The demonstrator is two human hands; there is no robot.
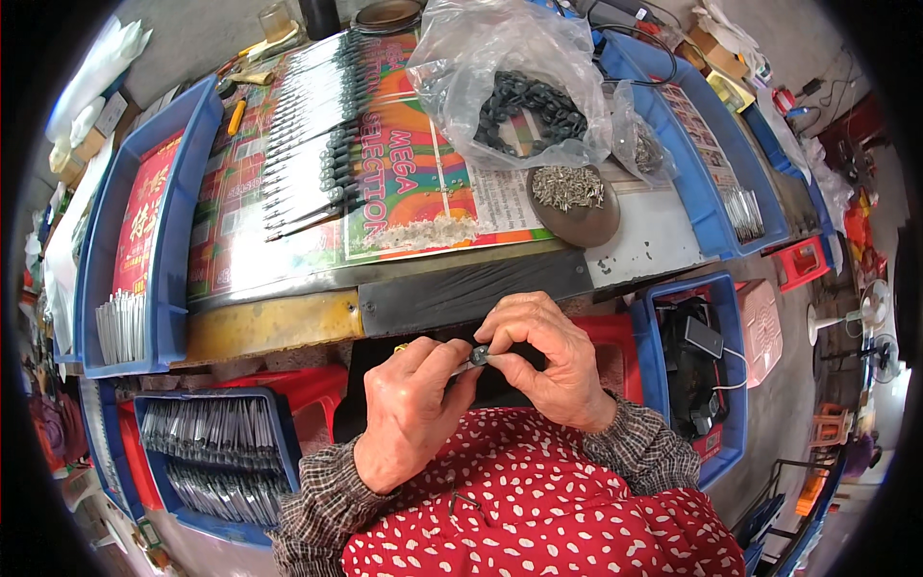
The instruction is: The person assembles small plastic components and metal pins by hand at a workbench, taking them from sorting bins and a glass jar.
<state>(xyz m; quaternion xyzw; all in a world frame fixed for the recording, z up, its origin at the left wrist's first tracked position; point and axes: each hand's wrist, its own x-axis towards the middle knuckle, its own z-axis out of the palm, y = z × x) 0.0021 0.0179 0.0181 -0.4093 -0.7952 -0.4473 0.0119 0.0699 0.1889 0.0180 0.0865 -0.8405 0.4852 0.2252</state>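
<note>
Just in front of the table edge, my two hands meet over a small dark piece (478, 355) with a bit of silver metal beside it. Its exact kind is mostly hidden by the fingers. My left hand (404, 413) is closed in a pinch on its silver side. My right hand (543, 361) pinches the dark end between thumb and fingers. On the table lies a long row of thin silver rods with black ends (312, 135). A clear plastic bag (447, 62) holds black curved parts (505, 96). Small metal pins (567, 186) fill a brown dish (585, 231).
Blue trays stand left (178, 250) and right (692, 183), with silver strips inside. Below left, a blue bin (288, 452) holds many dark-ended rods; another blue bin (735, 385) at right holds black items. Red stools (332, 385) stand under the table's edge. A yellow cutter (236, 117) lies far left.
</note>
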